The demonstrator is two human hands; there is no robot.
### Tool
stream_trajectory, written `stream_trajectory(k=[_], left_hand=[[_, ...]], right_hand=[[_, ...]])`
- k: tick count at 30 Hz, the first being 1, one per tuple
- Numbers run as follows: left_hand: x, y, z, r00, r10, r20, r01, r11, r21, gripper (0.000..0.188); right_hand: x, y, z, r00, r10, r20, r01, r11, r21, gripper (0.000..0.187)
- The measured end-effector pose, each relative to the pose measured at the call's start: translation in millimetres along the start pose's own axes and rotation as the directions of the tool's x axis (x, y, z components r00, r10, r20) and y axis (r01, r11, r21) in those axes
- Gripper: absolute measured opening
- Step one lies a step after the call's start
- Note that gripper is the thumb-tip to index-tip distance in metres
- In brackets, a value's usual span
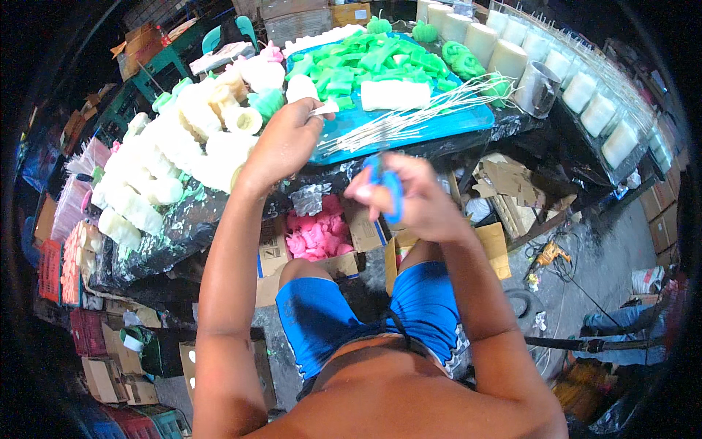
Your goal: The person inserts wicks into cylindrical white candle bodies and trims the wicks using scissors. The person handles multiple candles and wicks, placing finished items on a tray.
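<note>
The left hand (285,143) is up by the near left corner of the blue tray (468,121), thumb and fingers pinched together on a small white piece (325,109) that juts out to the right. The right hand (423,201), blurred, is in front of the tray's near edge with its fingers closed around the blue handles of the scissors (395,199) (whether the blades are parted I cannot tell). The two hands are well apart. On the tray, a loose bundle of thin white strands (409,121) lies slantwise along the near side, its right end reaching toward a grey mug (537,89); a white block (395,95) lies just behind it, and a heap of green pieces (365,66) fills the far part. Pale candles (197,110) crowd the table (183,227) to the left of the tray, and more white candles (582,91) stand in rows to the right, beyond the mug. Below the table edge, pink pieces (318,233) fill an open box (365,230), with crumpled foil (311,198) just above them. An orange power tool (552,254) lies on the floor (629,241) at right.
</note>
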State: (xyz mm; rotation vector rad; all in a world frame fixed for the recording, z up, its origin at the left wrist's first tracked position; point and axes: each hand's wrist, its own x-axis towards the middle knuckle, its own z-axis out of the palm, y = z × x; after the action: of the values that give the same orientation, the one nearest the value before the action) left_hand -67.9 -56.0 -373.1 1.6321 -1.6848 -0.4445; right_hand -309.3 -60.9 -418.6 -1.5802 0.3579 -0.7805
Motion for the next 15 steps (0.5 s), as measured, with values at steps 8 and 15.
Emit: stream_trajectory(k=[8, 15], left_hand=[[38.7, 12.5, 18.6, 0.995, -0.045, 0.093, 0.007, 0.927, 0.375, 0.031], [45.6, 1.4, 35.1, 0.992, -0.008, 0.126, -0.036, 0.937, 0.348, 0.043]], right_hand=[[43.1, -37.3, -179.4, 0.903, -0.422, -0.078, 0.093, 0.371, -0.924, 0.063], [59.1, -50.9, -193.4, 0.984, 0.173, 0.035, -0.020, 0.309, -0.951, 0.085]])
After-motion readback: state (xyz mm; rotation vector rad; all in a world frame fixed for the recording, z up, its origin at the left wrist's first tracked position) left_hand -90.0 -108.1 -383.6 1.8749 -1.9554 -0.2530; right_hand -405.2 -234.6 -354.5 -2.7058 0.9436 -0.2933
